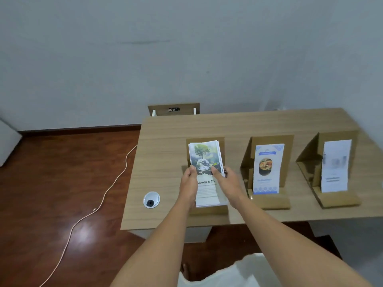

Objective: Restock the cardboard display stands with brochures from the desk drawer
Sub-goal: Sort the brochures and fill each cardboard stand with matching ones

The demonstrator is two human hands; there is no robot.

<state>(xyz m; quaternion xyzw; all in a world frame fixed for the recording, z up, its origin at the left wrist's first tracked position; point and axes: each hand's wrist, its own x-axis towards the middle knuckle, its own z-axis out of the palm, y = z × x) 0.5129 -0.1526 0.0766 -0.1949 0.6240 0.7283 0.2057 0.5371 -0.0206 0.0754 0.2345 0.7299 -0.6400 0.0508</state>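
A stack of tree-and-globe brochures (205, 156) leans in the left cardboard stand (220, 141) on the wooden desk (163, 154). My left hand (189, 181) grips the stack's left edge, thumb on the cover. My right hand (224, 179) grips its right edge, thumb on the front. The middle stand (288, 141) holds a blue food brochure (267, 168). The right stand (310, 160) holds a white brochure (335, 166). The open drawer (173, 109) juts out at the desk's far side.
A round cable grommet (151, 199) sits in the desk near its left front. A white cable (99, 204) trails across the red-brown wooden floor (51, 183) to the left. A grey wall stands behind the desk.
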